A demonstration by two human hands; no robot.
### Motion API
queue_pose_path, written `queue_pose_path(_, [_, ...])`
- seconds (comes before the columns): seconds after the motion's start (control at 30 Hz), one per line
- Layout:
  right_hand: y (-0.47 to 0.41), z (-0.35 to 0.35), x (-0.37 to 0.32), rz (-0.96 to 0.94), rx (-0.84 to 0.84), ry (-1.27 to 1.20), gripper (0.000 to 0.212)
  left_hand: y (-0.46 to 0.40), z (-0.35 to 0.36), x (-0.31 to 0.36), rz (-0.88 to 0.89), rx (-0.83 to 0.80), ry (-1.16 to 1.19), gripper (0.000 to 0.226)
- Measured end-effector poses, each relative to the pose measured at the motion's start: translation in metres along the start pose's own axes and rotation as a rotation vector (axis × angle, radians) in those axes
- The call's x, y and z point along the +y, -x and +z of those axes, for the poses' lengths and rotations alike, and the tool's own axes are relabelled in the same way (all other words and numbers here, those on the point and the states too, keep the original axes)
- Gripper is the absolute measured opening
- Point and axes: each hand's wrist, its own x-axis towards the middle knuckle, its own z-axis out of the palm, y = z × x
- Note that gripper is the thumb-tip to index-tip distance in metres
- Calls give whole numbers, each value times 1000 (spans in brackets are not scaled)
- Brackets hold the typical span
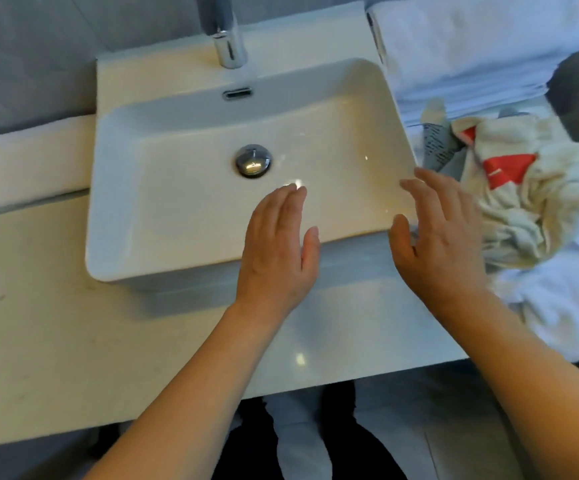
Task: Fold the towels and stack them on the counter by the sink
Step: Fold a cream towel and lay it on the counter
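Head view: at far left, well away from either hand's fingers, a folded towel [28, 161] is seen lying flat on the counter [56, 323] against the basin's side, presumably set there as the start of a stack. Next comes the sink [184, 209], with the tap [227, 36] at its back and the drain [253, 161] just beyond the left fingertips.

The left hand [277, 251] is held palm down over the basin's front rim, fingers [289, 202] straight and together, thumb apart; nothing is gripped. It is judged to be waiting in the air so that it can join a two-handed lift.

The right hand [440, 244] is spread loosely, fingers [430, 188] relaxed and a little apart, thumb out to the left; nothing is held. Whether it touches the rim cannot be told. Just right of its fingers a crumpled towel [523, 209], cream with red patches, is heaped on white cloth [565, 313] that spills off the counter edge. The hand's angle suggests this heap is to be taken up next for folding.

Beyond the fingertips, at top right, a stack [471, 46] of folded white towels is seen. A grey item [437, 140] is partly buried between stack and heap; what it is cannot be told.
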Motion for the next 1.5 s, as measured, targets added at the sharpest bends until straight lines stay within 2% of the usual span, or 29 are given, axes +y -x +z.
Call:
queue_pose_path(0.17, [19, -41, 86, 210, 33, 147, 48, -15, 51, 83, 145, -59, 23, 37])
queue_pose_path(0.27, [26, -52, 116, 323, 4, 154, 60, -27, 81, 117, 185, -116, -12, 44])
queue_pose_path(0.37, [28, -53, 145, 291, -32, 73, 63, -39, 110, 147, 185, -257, -128, 65])
queue_pose_path(0.43, [33, -54, 161, 242, -96, 63, 63, -42, 127, 165, 181, -362, -239, 71])
queue_pose_path(0.53, [41, -53, 178, 219, -208, 102, 69, -49, 142, 176, 148, -360, -325, 51])
queue_pose_path(0.6, [43, -52, 188, 193, -244, 139, 76, -51, 146, 178, 207, -311, -281, 38])
queue_pose_path(0.67, [44, -53, 193, 175, -237, 167, 79, -47, 146, 181, 262, -268, -132, 36])
queue_pose_path(0.7, [45, -54, 194, 177, -223, 163, 79, -43, 141, 185, 202, -286, 37, 36])
queue_pose_path(0.77, [43, -56, 190, 198, -176, 127, 78, -37, 123, 191, -66, -346, 436, 28])
queue_pose_path(0.83, [38, -58, 187, 243, -155, 77, 82, -34, 106, 190, -263, -299, 683, 15])
queue_pose_path(0.93, [36, -61, 190, 202, -198, 53, 86, -29, 80, 183, -566, -169, 1054, 29])
queue_pose_path(1.0, [37, -62, 193, 170, -185, 56, 71, -24, 66, 181, -708, -137, 1247, 31])
queue_pose_path(1.13, [23, -58, 179, 215, -15, -58, 32, -15, 48, 164, -871, -236, 1303, 31])
queue_pose_path(1.2, [21, -56, 161, 327, -22, -287, 23, -7, 40, 157, -974, -323, 1253, 33])
queue_pose_path(1.27, [22, -53, 141, 380, -64, -414, 13, 0, 32, 147, -1077, -395, 1234, 36])
queue_pose_path(1.4, [20, -52, 96, 360, -131, -525, 12, 14, 17, 118, -1225, -435, 1203, 26])
queue_pose_path(1.43, [18, -53, 83, 358, -187, -506, 12, 18, 13, 110, -1255, -421, 1221, 25])
queue_pose_path(1.5, [18, -54, 57, 364, -224, -644, 23, 27, 1, 93, -1291, -349, 1309, 27])
